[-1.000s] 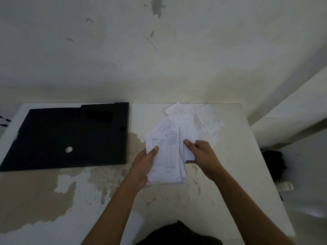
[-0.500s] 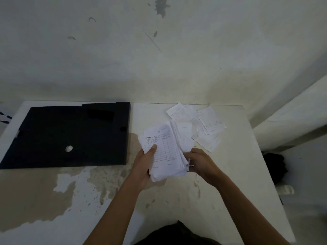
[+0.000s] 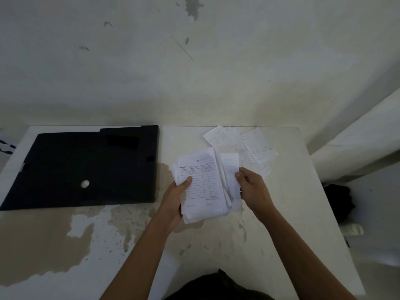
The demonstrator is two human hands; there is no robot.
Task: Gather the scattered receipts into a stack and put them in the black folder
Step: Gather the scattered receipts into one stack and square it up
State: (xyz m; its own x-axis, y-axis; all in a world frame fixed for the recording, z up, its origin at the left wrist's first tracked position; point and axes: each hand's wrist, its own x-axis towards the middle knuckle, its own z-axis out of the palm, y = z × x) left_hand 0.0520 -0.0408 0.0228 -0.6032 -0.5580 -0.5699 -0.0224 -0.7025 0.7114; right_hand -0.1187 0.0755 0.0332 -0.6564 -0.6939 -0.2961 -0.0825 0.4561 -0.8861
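Observation:
A stack of white receipts (image 3: 203,182) is held just above the table, a ruled note on top. My left hand (image 3: 175,198) grips its left edge, thumb on the top sheet. My right hand (image 3: 251,187) holds the stack's right edge, where a longer slip sticks out. Several loose receipts (image 3: 249,144) lie scattered on the table behind the stack, near the far right corner. The black folder (image 3: 86,167) lies closed and flat on the left part of the table, a round metal snap on its cover.
The white table (image 3: 270,234) has worn brown patches at the front left. A stained wall stands right behind it. On the floor to the right lies a dark bag (image 3: 337,202). My dark clothing shows at the bottom edge.
My right hand dropped to the stack's lower right corner, then came up its right side, now holding a longer slip against it. The stack rose and tilted slightly. Folder and loose receipts stayed put.

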